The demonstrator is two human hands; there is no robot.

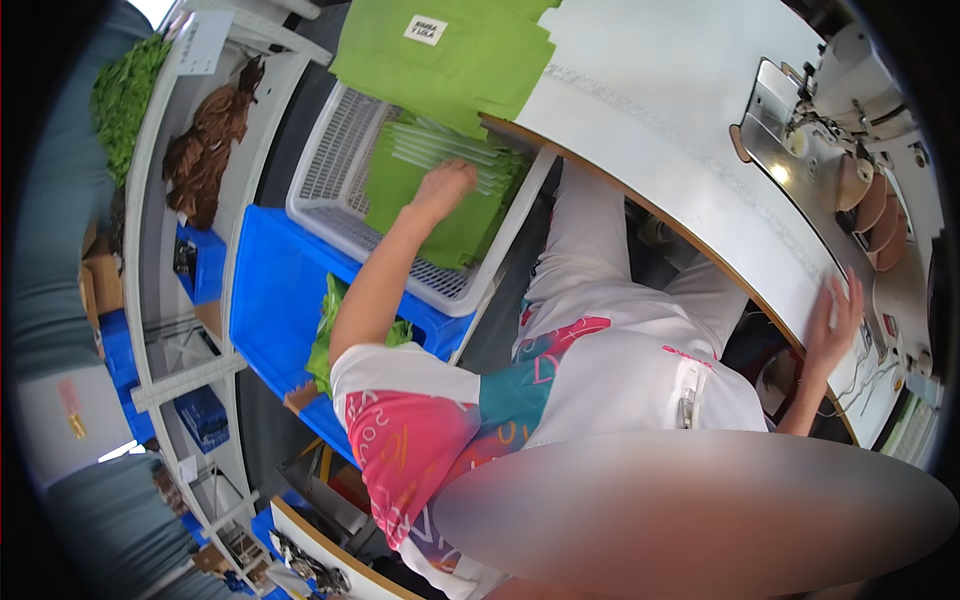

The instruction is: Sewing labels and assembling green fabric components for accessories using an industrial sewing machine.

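Observation:
My left hand (445,190) reaches into a white plastic basket (324,175) at upper middle, fingers curled on a stack of green pieces (405,205) crossed by pale strips; what its fingertips grip is hard to make out. A green sheet with a small white label (450,70) lies above the basket. My right hand (835,320) rests near the far edge of the white tabletop (650,90) at right, fingers apart, beside a metal machine plate (785,180).
A blue crate (270,290) holding green material sits below the basket. A sewing machine (850,85) with tan pads (865,215) stands at right. Shelving (160,360) with brown material (205,150) and blue boxes lines the left. My legs are under the table.

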